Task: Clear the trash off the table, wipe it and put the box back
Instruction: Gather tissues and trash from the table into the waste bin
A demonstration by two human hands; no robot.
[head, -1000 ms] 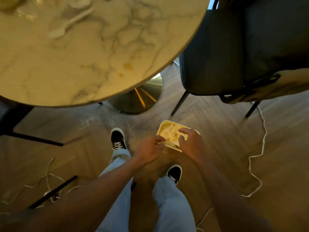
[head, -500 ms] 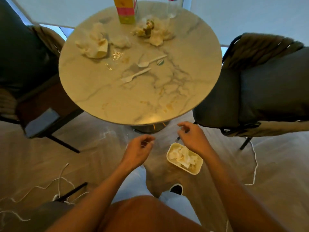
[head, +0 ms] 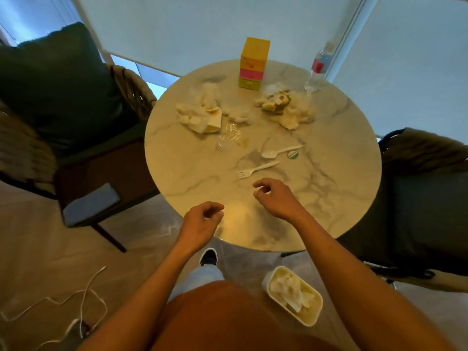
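Observation:
A round marble table (head: 342,173) carries trash: crumpled napkins (head: 200,112) at the left, a crumpled wrapper with tissues (head: 281,105) at the back, clear plastic film (head: 228,138), a white plastic spoon (head: 278,152), a white fork (head: 255,169) and a small round lid (head: 293,155). A yellow and pink box (head: 253,64) stands upright at the far edge. My left hand (head: 200,224) hovers at the near rim, fingers loosely curled, holding nothing. My right hand (head: 276,198) hovers over the near tabletop just short of the fork, also loosely curled and empty.
A white bin (head: 311,315) with crumpled paper inside sits on the floor at my right. A clear water bottle (head: 316,69) stands at the table's back right. Dark chairs flank the table, left (head: 58,89) and right (head: 425,211). A white cable (head: 83,300) lies on the floor, left.
I have straightened up from the floor bin, and both hands let go of it and rose to the table's near edge. The view lifted from the floor to the tabletop.

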